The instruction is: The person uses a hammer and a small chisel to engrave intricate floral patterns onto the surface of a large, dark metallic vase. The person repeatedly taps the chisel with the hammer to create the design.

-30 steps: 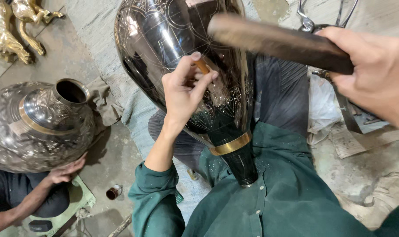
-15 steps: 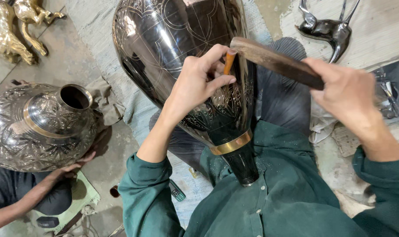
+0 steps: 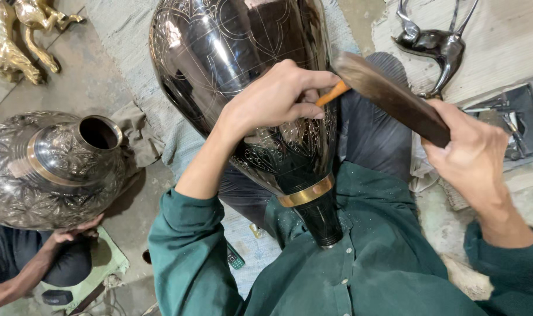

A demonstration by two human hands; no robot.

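A large dark engraved metal vase [image 3: 231, 70] with a brass neck band lies across my lap, its neck against my green shirt. My left hand [image 3: 275, 99] rests on the vase's belly and pinches a small orange-handled chisel [image 3: 332, 93] against the metal. My right hand [image 3: 468, 155] grips a dark wooden mallet [image 3: 389, 96], whose blurred head touches the chisel's butt end.
Another person's hand [image 3: 73, 233] steadies a second engraved vase [image 3: 50, 169] at the left. Gold animal figurines [image 3: 17, 35] stand at the top left, a silver deer figurine [image 3: 433, 44] at the top right. A tray of tools [image 3: 506, 126] lies at the right.
My right hand swung the mallet from high at the right down and left onto the chisel. My left hand stayed on the vase with the chisel.
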